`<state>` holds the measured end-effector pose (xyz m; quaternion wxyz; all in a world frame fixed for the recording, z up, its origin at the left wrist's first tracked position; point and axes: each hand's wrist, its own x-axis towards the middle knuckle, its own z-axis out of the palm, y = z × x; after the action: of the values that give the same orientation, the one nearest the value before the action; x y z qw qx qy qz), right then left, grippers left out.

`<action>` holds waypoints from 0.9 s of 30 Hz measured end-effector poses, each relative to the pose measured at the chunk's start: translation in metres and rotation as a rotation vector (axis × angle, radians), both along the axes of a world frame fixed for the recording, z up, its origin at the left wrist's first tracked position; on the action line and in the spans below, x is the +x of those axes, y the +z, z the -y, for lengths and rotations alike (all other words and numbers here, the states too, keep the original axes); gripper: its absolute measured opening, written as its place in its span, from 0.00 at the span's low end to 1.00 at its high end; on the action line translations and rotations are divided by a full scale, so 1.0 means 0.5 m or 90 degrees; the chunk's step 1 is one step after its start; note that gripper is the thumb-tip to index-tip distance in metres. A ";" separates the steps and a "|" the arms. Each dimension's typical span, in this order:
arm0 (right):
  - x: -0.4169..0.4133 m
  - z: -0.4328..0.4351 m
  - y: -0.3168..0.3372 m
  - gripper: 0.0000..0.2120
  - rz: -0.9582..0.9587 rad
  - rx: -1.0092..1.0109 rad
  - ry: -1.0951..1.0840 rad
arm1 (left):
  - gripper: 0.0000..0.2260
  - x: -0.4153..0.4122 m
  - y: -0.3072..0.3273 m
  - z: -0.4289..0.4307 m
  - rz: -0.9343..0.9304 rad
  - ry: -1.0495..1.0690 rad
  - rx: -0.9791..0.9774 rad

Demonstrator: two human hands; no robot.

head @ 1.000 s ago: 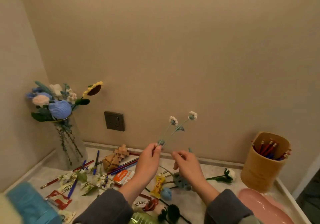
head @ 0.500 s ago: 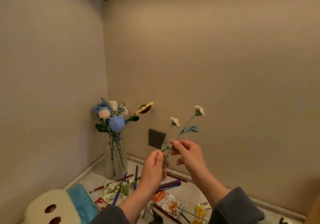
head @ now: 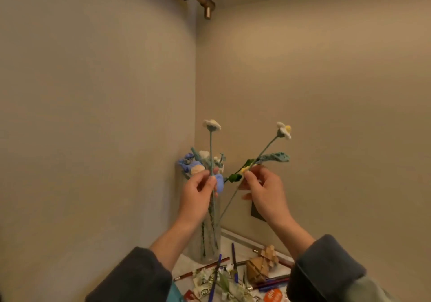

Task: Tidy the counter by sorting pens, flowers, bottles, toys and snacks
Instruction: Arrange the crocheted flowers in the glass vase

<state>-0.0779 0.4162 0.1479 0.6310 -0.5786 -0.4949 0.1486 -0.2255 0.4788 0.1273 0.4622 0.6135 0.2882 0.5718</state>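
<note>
Raised toward vase (head: 208, 248) at counter's (head: 226, 246) back left corner since earlier frame. Left hand (head: 198, 194) pinching upright daisy (head: 211, 125); right hand (head: 263, 189) pinching tilted daisy (head: 284, 131); heads well apart.

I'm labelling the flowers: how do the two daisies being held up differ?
The left daisy stands almost upright in the left hand; the right daisy leans rightward in the right hand. The right daisy bears a teal leaf; the left daisy shows none. The right daisy's yellow centre shows plainly; the left daisy's barely does. Both have white petals and teal stems, each pinched between fingers.
</note>
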 end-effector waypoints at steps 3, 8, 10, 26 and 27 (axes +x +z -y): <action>-0.028 -0.042 0.039 0.07 0.063 0.057 -0.028 | 0.07 -0.040 0.039 -0.052 0.006 0.045 0.056; -0.078 -0.091 0.069 0.05 0.168 0.127 -0.075 | 0.10 -0.098 0.075 -0.107 0.025 0.074 0.125; -0.095 -0.105 0.064 0.04 0.204 0.132 -0.099 | 0.10 -0.111 0.078 -0.120 0.024 0.084 0.144; -0.118 -0.158 -0.092 0.10 0.421 -0.097 -0.244 | 0.07 -0.078 0.035 -0.154 0.051 0.036 0.169; -0.118 -0.158 -0.103 0.11 0.421 -0.118 -0.247 | 0.07 -0.073 0.025 -0.156 0.034 0.033 0.175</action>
<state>-0.1370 0.4953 0.0966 0.3990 -0.7327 -0.5372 -0.1239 -0.2619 0.5569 0.1399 0.3665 0.6478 0.2107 0.6337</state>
